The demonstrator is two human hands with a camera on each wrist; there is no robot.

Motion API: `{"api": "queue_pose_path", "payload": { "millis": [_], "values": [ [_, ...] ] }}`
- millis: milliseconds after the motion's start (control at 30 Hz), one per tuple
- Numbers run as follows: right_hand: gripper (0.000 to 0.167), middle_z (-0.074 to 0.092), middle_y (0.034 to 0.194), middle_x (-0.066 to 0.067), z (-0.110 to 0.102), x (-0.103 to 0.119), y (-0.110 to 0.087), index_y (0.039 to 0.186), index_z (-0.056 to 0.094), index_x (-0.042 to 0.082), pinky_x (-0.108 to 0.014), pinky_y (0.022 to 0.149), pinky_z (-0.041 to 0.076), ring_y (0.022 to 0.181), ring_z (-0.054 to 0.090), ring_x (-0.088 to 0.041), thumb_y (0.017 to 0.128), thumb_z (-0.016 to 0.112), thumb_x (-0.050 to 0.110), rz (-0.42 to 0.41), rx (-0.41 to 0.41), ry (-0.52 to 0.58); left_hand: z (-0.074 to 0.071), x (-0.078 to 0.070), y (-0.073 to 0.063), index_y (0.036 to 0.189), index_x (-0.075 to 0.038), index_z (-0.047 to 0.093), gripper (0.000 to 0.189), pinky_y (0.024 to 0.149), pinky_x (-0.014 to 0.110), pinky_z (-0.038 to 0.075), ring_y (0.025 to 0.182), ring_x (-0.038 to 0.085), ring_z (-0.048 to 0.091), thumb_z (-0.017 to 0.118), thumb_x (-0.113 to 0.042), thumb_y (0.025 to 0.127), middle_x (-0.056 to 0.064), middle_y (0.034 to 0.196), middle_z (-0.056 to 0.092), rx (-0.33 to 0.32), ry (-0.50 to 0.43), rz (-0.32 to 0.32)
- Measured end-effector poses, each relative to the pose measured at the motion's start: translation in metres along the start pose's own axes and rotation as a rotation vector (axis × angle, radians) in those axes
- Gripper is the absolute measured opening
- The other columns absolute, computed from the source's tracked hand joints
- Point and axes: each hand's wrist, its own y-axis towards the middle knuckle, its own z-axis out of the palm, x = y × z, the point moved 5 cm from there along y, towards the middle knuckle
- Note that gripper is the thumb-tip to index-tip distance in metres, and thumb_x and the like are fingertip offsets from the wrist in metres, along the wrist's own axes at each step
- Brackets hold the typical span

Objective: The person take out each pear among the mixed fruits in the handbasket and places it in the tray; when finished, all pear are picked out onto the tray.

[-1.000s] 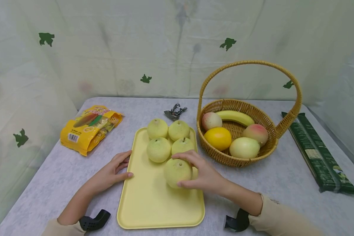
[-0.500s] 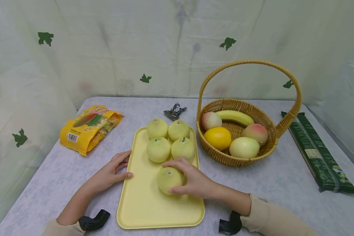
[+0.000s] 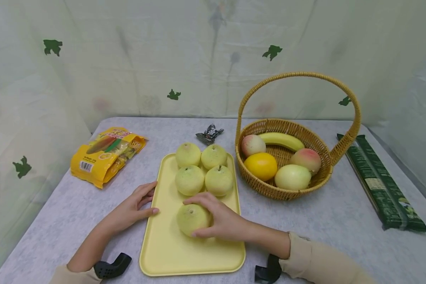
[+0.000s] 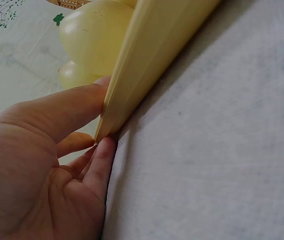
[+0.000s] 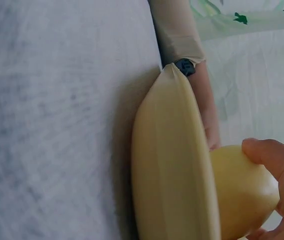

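My right hand (image 3: 223,221) grips a round yellow-green pear (image 3: 190,219) from its right side, thumb nearer me and fingers on the far side. The pear is over the middle of the yellow tray (image 3: 189,258); whether it touches the tray I cannot tell. Behind it, several similar pears (image 3: 189,180) stand in two rows at the tray's far end. My left hand (image 3: 132,209) holds the tray's left edge. In the left wrist view its thumb (image 4: 77,107) laps over the rim while the other fingers lie against the outer wall.
A wicker basket (image 3: 266,193) with a tall handle holds a banana, peaches and other fruit, right of the tray. Far left lies a yellow candy bag (image 3: 104,157). A small black wrapped piece (image 3: 209,134) sits behind the tray, and a long green packet (image 3: 383,185) lies far right.
My right hand has carried the pear leftward and slightly toward me, away from the other pears. The left hand has stayed at the tray's edge.
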Motion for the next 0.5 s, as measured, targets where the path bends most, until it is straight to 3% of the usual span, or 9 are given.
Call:
{"api": "queue_pose_path", "payload": {
  "millis": [300,500],
  "values": [
    [0.065,0.037,0.129,0.005,0.0,0.003,0.001,0.132,0.043,0.025,-0.03,0.101,0.029,0.117,0.034,-0.008,0.075,0.073,0.031,0.014,0.004,-0.016,-0.001,0.0,0.0,0.142,-0.005,0.019,0.078,0.089,0.005,0.03,0.12,0.028,0.032,0.066,-0.024,0.083,0.014,0.137,0.023,-0.001,0.0,0.001],
    [0.062,0.036,0.136,0.003,-0.026,0.017,-0.01,0.134,0.041,0.022,-0.037,0.103,0.025,0.123,0.03,-0.009,0.08,0.066,0.038,0.03,-0.011,-0.048,0.0,-0.001,-0.001,0.142,-0.006,0.018,0.078,0.095,0.016,0.033,0.12,0.027,0.033,0.065,-0.025,0.083,0.014,0.137,0.023,0.004,0.006,0.004]
  ]
}}
